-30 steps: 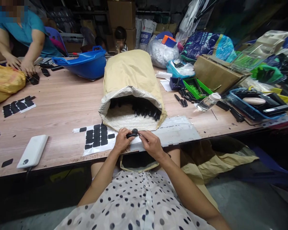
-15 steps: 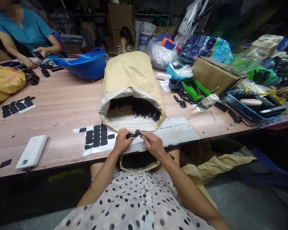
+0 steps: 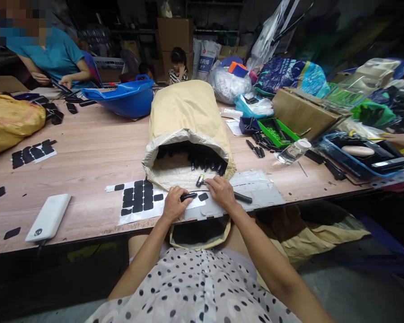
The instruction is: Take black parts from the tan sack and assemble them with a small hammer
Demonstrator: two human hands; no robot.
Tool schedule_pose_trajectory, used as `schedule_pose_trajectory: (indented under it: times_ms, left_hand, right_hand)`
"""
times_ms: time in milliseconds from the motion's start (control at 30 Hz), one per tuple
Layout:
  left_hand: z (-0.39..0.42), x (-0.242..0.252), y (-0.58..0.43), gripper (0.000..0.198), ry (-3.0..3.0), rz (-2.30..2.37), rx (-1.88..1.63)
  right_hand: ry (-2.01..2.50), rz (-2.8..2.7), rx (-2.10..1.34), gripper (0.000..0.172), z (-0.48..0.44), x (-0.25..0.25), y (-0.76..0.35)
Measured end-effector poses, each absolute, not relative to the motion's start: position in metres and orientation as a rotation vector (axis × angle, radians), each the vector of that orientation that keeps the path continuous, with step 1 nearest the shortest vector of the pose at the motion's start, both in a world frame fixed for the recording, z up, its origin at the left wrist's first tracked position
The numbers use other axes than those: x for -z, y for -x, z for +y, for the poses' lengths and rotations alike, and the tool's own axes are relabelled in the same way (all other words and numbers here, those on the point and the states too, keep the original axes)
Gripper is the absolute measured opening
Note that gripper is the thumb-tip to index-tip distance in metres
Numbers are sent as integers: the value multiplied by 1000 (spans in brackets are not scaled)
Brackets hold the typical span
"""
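My left hand (image 3: 173,204) is closed round a slim black plastic piece (image 3: 188,196) at the table's near edge. My right hand (image 3: 222,192) pinches a long black tool (image 3: 240,197) whose yellow-marked tip (image 3: 199,180) points toward the sack. A small black pad (image 3: 203,196) lies between my hands on a grey plastic sheet (image 3: 256,187). Left of my left hand is a white backing sheet with several black pads (image 3: 138,200). A tan sack (image 3: 187,130) lies open toward me with several black parts (image 3: 205,160) inside.
A white power bank (image 3: 48,217) lies at the near left. More pad sheets (image 3: 32,152), a yellow bag (image 3: 10,121) and a blue basin (image 3: 121,95) sit further left, where another person (image 3: 54,58) works. A green tray (image 3: 276,130), water bottle (image 3: 292,151), cardboard box (image 3: 303,107) and blue tray (image 3: 357,152) crowd the right.
My hands have parted and dropped toward the table. The right hand has moved right and now grips the long tool. A black pad now lies between them. The view tilted down slightly.
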State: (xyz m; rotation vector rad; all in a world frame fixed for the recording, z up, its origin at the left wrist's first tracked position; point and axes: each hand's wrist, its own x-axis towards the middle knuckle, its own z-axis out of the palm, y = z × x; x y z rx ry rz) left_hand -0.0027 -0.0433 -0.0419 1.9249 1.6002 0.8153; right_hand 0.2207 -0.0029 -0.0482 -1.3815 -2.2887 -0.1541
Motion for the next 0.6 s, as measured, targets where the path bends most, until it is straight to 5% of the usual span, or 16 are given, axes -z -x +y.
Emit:
schedule_pose_trajectory:
  times_ms: [267,433,600]
  left_hand:
    - [-69,24,1,16,-1929,1390,-834]
    - [-113,19,-18,23,-1843,1118,-448]
    - [-125,62,-31,25,-1784,1362,-17]
  right_hand:
    - [1412,-2248,203,22,-5,55,-218]
    - [1432,-2253,215,22,-5,54,-218]
    - [1444,-2243,200,20,-4,55,-216]
